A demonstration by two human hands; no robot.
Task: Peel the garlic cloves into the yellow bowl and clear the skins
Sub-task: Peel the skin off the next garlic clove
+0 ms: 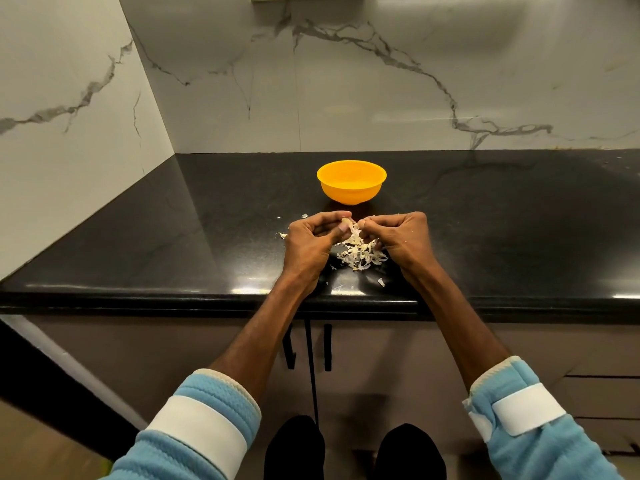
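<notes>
So from my feed, the yellow bowl sits upright on the black counter, and both of my hands are just in front of it, on the near side. My left hand has its fingers curled and is pinching a garlic clove between thumb and fingertips. My right hand is right up against it, its fingertips pinched on the same clove or the skin on it; can't really tell which from this angle. Directly under the hands, a bit nearer to me than the bowl, there's a heap of papery skins on the counter. A few stray flakes lie around it: one at the front edge, a couple off to the bowl's left and close to its base. There's something pale inside the bowl, but the glare makes it too hard to call. Behind the bowl is the white marble wall with grey veins. Below the counter edge, two dark cabinet handles show. Light blue sleeves with white bands cover my forearms.
</notes>
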